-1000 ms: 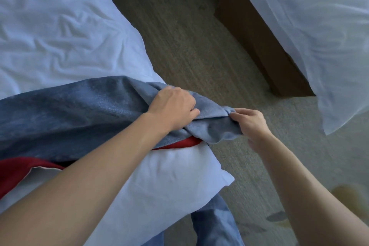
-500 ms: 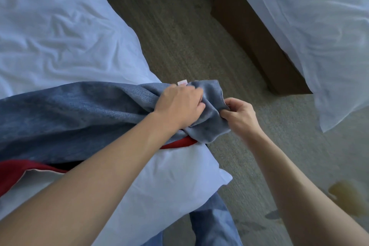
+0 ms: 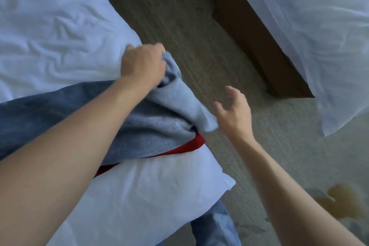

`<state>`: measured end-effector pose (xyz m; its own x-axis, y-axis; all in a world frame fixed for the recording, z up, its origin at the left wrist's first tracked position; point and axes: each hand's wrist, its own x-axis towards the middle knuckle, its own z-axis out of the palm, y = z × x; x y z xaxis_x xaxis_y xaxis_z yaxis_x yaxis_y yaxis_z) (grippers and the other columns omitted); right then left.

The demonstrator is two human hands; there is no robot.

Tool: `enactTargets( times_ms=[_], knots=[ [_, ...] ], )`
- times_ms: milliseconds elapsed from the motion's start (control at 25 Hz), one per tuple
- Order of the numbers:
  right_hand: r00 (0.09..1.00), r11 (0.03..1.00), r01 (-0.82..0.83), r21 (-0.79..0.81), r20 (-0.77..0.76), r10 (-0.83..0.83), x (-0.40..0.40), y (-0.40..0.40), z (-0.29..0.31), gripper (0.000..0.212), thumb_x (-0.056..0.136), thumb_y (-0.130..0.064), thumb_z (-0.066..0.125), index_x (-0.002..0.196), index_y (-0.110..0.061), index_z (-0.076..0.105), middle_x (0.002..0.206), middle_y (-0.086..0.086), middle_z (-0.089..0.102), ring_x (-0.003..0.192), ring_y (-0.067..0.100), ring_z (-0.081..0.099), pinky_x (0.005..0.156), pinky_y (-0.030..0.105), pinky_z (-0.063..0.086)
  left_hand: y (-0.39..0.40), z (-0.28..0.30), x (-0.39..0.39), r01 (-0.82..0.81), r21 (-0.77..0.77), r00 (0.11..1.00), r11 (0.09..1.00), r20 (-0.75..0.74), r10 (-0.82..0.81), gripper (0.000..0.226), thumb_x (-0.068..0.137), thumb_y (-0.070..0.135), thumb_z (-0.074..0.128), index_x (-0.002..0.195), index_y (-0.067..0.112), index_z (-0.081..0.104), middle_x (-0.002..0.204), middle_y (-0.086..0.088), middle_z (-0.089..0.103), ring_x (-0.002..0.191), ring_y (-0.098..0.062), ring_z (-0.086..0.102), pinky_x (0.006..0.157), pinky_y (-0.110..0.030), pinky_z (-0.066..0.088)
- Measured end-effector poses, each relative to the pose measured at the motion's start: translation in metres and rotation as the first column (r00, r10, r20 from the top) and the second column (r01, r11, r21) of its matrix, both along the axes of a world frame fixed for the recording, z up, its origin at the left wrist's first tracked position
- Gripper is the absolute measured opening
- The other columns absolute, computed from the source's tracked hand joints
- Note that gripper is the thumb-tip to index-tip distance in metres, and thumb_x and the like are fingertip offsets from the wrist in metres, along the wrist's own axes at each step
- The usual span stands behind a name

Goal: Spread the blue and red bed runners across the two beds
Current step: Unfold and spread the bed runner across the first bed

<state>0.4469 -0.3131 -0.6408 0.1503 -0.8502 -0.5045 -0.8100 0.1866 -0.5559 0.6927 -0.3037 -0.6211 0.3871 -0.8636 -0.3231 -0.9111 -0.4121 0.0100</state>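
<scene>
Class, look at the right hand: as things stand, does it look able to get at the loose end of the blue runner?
Probably yes. The right hand is open, just beside the blue runner's hanging end, with nothing between them. The left hand grips the runner further up, out of the way.

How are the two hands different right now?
The left hand is curled tight on the blue runner; the right hand is open and holds nothing. The left hand is over the near bed; the right hand hangs over the carpet, beside the runner's corner. Both arms are bare.
</scene>
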Motion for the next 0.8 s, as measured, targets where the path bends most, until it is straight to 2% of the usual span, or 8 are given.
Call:
enactTargets(
  times_ms=[80, 160, 320, 440, 520, 600, 640, 800],
  knots=[
    [0.995, 0.994, -0.09, -0.054, 0.049, 0.092, 0.025, 0.02, 0.002, 0.05, 0.088, -0.025, 0.064, 0.137, -0.022, 0.053, 0.136, -0.001, 0.055, 0.126, 0.016, 0.05, 0.106, 0.037, 0.042, -0.016, 0.002, 0.035, -0.113, -0.068, 0.994, 0.991, 0.004, 0.113, 0.034, 0.098, 0.037, 0.052, 0.117, 0.01, 0.06, 0.115, -0.018, 0.065, 0.106, -0.04, 0.059, 0.094, -0.047, 0.04],
    [0.975, 0.976, -0.192, -0.106, 0.092, 0.202, 0.044, 0.041, 0.005, 0.039, 0.086, -0.022, 0.062, 0.125, -0.022, 0.06, 0.126, -0.003, 0.059, 0.117, 0.016, 0.053, 0.101, 0.038, 0.045, -0.018, 0.003, 0.051, -0.13, -0.007, 0.991, 0.992, -0.046, 0.129, 0.047, 0.095, 0.047, 0.053, 0.123, 0.01, 0.058, 0.123, -0.018, 0.062, 0.113, -0.039, 0.057, 0.097, -0.049, 0.038],
    [0.907, 0.869, -0.361, -0.337, 0.091, 0.412, 0.066, 0.078, 0.017, 0.021, 0.081, -0.01, 0.065, 0.101, -0.018, 0.067, 0.101, -0.005, 0.061, 0.092, 0.017, 0.054, 0.088, 0.032, 0.043, 0.029, 0.007, 0.039, -0.089, -0.076, 0.993, 0.993, -0.087, 0.083, 0.04, 0.094, 0.04, 0.052, 0.125, 0.015, 0.058, 0.121, -0.012, 0.061, 0.111, -0.035, 0.055, 0.096, -0.047, 0.037],
    [0.806, 0.697, -0.484, -0.529, 0.042, 0.591, 0.074, 0.096, 0.026, 0.01, 0.08, -0.005, 0.061, 0.081, -0.015, 0.064, 0.079, -0.003, 0.055, 0.074, 0.019, 0.048, 0.074, 0.03, 0.038, 0.084, 0.017, 0.035, -0.103, -0.105, 0.989, 0.989, -0.116, 0.091, 0.044, 0.093, 0.035, 0.054, 0.133, 0.017, 0.052, 0.125, -0.009, 0.057, 0.113, -0.032, 0.052, 0.098, -0.044, 0.035],
    [0.656, 0.548, -0.614, -0.568, 0.019, 0.754, 0.075, 0.107, 0.028, 0.012, 0.083, -0.006, 0.059, 0.076, -0.015, 0.064, 0.072, -0.002, 0.053, 0.068, 0.021, 0.048, 0.069, 0.035, 0.04, 0.118, 0.027, 0.035, -0.125, -0.202, 0.986, 0.971, -0.135, 0.098, 0.045, 0.09, 0.031, 0.059, 0.132, 0.017, 0.054, 0.126, -0.007, 0.056, 0.114, -0.03, 0.052, 0.1, -0.042, 0.035],
    [0.501, 0.398, -0.725, -0.563, -0.033, 0.865, 0.074, 0.12, 0.028, 0.013, 0.086, -0.011, 0.059, 0.076, -0.015, 0.066, 0.071, -0.001, 0.056, 0.068, 0.022, 0.05, 0.068, 0.039, 0.043, 0.153, 0.037, 0.028, -0.178, -0.316, 0.98, 0.932, -0.144, 0.138, 0.037, 0.086, 0.028, 0.065, 0.121, 0.015, 0.061, 0.118, -0.004, 0.058, 0.11, -0.028, 0.054, 0.098, -0.041, 0.037],
    [0.453, 0.339, -0.748, -0.57, -0.066, 0.889, 0.072, 0.123, 0.027, 0.014, 0.088, -0.013, 0.059, 0.076, -0.015, 0.066, 0.071, -0.001, 0.056, 0.067, 0.023, 0.051, 0.068, 0.04, 0.043, 0.168, 0.041, 0.023, -0.21, -0.358, 0.975, 0.91, -0.139, 0.171, 0.03, 0.085, 0.027, 0.066, 0.113, 0.016, 0.064, 0.112, -0.004, 0.059, 0.106, -0.028, 0.055, 0.095, -0.042, 0.038],
    [0.356, 0.177, -0.74, -0.649, -0.155, 0.921, 0.059, 0.13, 0.021, 0.009, 0.087, -0.014, 0.062, 0.081, -0.015, 0.069, 0.07, 0.001, 0.058, 0.066, 0.028, 0.053, 0.062, 0.042, 0.04, 0.242, 0.052, -0.01, -0.288, -0.409, 0.957, 0.866, -0.108, 0.268, 0.007, 0.083, 0.024, 0.065, 0.083, 0.017, 0.062, 0.082, -0.002, 0.058, 0.082, -0.028, 0.055, 0.074, -0.042, 0.037]
  ],
)
